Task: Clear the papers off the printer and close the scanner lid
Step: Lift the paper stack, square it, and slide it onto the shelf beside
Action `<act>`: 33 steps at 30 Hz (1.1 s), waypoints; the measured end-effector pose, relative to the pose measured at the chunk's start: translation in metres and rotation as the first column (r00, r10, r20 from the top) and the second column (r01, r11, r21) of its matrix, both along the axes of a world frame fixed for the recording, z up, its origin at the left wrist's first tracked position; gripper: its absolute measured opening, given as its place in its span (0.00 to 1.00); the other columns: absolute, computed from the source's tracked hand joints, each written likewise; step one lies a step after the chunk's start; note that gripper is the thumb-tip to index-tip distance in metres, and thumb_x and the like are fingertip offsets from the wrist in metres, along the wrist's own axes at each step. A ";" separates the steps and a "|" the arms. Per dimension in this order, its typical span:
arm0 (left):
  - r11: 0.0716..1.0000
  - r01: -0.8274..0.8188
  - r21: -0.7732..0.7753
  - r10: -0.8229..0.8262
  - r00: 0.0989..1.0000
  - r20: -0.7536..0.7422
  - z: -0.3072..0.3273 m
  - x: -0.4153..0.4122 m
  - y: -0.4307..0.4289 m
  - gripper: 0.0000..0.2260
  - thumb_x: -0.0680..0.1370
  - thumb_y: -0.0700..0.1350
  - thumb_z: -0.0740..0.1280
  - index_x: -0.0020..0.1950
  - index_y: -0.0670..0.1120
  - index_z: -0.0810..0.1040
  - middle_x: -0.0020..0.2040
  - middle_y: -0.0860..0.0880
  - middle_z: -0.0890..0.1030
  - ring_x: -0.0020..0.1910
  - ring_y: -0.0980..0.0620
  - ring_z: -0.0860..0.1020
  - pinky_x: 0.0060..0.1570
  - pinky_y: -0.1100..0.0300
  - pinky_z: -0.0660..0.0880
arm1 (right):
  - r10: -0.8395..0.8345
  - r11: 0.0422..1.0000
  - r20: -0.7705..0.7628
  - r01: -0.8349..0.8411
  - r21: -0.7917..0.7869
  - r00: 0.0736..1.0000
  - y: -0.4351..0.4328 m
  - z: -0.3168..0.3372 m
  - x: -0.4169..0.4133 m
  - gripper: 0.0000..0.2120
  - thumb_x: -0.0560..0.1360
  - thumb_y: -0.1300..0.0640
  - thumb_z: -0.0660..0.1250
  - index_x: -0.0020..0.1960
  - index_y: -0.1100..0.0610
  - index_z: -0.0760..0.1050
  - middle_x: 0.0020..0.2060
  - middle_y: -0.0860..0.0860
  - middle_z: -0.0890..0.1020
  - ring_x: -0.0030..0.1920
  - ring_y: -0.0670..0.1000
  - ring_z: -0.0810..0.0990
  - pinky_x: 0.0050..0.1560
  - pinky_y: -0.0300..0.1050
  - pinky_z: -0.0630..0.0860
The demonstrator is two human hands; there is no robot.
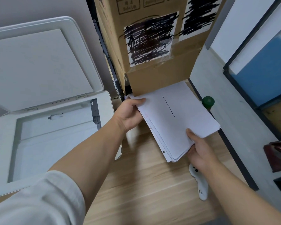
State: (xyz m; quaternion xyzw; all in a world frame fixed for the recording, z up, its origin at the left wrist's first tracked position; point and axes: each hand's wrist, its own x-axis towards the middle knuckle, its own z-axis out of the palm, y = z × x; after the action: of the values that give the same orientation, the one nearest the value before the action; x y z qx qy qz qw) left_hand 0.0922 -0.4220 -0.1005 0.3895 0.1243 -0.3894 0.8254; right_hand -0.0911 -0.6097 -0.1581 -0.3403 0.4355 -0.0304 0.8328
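Both hands clamped the papers (177,117) over the desk (136,184), beside the printer (55,135), probably to set them down against the box (152,46). The left hand (130,114) pinched the far-left corner; the right hand (199,151) gripped the near edge, thumb on top. The lid (39,62) stood open.

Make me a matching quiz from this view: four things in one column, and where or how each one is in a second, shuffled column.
1. scanner lid
2. stack of papers
3. cardboard box
4. white remote

A. held in both hands
B. lying on the wooden surface
C. raised open
D. standing behind the papers

Pairs: 1-C, 2-A, 3-D, 4-B
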 end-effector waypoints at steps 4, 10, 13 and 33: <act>0.999 -0.006 -0.043 0.006 1.000 -0.002 -0.002 0.004 0.001 0.22 0.81 0.32 0.56 0.77 0.32 0.67 0.75 0.34 0.71 0.74 0.36 0.71 0.75 0.44 0.66 | 0.061 0.998 -0.030 -0.062 -0.015 0.998 -0.013 -0.003 -0.014 0.19 0.80 0.57 0.70 0.70 0.59 0.77 0.64 0.56 0.85 0.65 0.58 0.82 0.63 0.58 0.78; 0.991 0.111 -0.078 -0.116 0.991 -0.068 -0.008 0.001 0.026 0.24 0.80 0.37 0.57 0.78 0.37 0.68 0.73 0.38 0.74 0.67 0.39 0.76 0.74 0.47 0.68 | 0.204 0.979 -0.045 -0.205 -0.017 0.978 -0.036 -0.007 -0.048 0.20 0.79 0.58 0.70 0.70 0.57 0.77 0.64 0.58 0.84 0.63 0.59 0.84 0.55 0.57 0.84; 0.980 0.199 -0.023 -0.201 0.975 -0.091 -0.009 0.003 0.031 0.25 0.79 0.39 0.61 0.77 0.39 0.72 0.60 0.42 0.79 0.56 0.42 0.80 0.64 0.49 0.73 | 0.254 0.966 -0.050 -0.256 -0.043 0.966 -0.043 -0.004 -0.055 0.18 0.77 0.59 0.72 0.67 0.56 0.79 0.63 0.58 0.85 0.60 0.58 0.85 0.50 0.53 0.85; 0.953 -0.113 -0.282 0.069 0.985 -0.159 -0.021 0.010 0.024 0.20 0.83 0.52 0.57 0.64 0.41 0.79 0.73 0.38 0.76 0.73 0.36 0.74 0.74 0.40 0.67 | -0.004 0.968 -0.055 -0.010 -0.251 0.998 -0.017 0.019 0.016 0.07 0.81 0.58 0.70 0.58 0.51 0.81 0.51 0.50 0.89 0.50 0.52 0.88 0.48 0.52 0.84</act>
State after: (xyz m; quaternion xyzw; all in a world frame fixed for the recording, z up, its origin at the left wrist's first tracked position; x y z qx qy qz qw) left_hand 0.1023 -0.3976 -0.1217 0.2284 0.1441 -0.3925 0.8792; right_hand -0.0746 -0.6269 -0.1394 -0.4444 0.4506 -0.0745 0.7707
